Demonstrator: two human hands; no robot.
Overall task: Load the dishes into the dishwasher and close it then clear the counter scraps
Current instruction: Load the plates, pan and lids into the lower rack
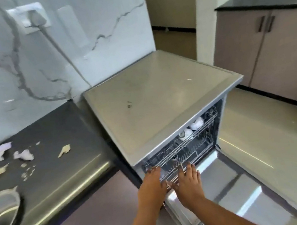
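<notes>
Wall: white marble with grey veins (90, 15), a socket (31, 16) plugged in.
Floor: pale glossy tile (262, 133).
Cupboard: mauve doors (278, 44), black top.
Doorway: dim room beyond (169, 13).

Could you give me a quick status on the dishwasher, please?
Left hand and right hand flat on lower rack. Door down. Scraps on counter.

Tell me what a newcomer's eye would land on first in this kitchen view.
First, the two hands, left hand and right hand, fingers straight against the front of the lower rack in the open dishwasher, its door folded down. Next, two white cups in the upper rack. Then the scraps strewn on the dark counter at left, beside a steel plate.
</notes>
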